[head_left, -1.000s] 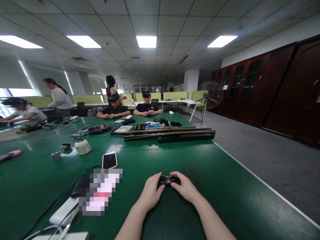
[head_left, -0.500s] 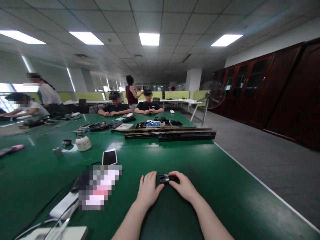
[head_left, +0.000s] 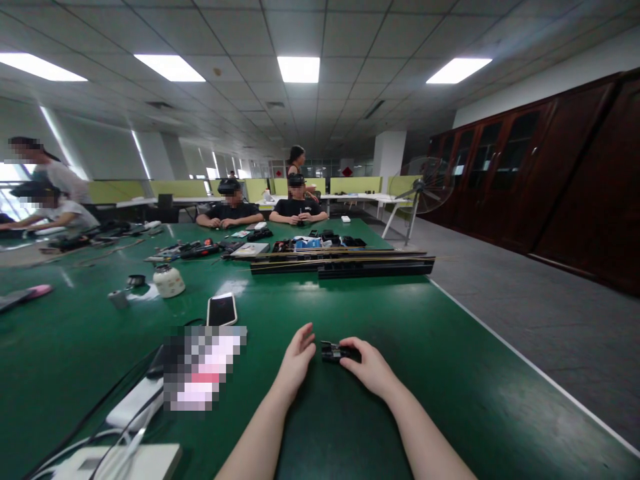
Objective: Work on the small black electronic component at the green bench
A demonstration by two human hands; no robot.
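On the green table (head_left: 345, 427) in front of me lies a small black device with metallic parts (head_left: 331, 352); its exact kind is too small to tell. My right hand (head_left: 367, 363) grips its right end between thumb and fingers, covering that part. To its left, my left hand (head_left: 299, 355) is turned on edge with fingers extended, apart from the device and holding nothing.
Long black rails (head_left: 375, 268) with thin rods lie across the table ahead. A phone (head_left: 222, 310), a white jar (head_left: 169, 281) and a white power bank-like box (head_left: 135, 403) with cables are at left. Two people sit opposite; a standing fan (head_left: 419, 187) is beyond.
My left hand has come away from the device and turned on edge, fingers lifted. My right hand keeps its hold. The standing person at the back has moved right.
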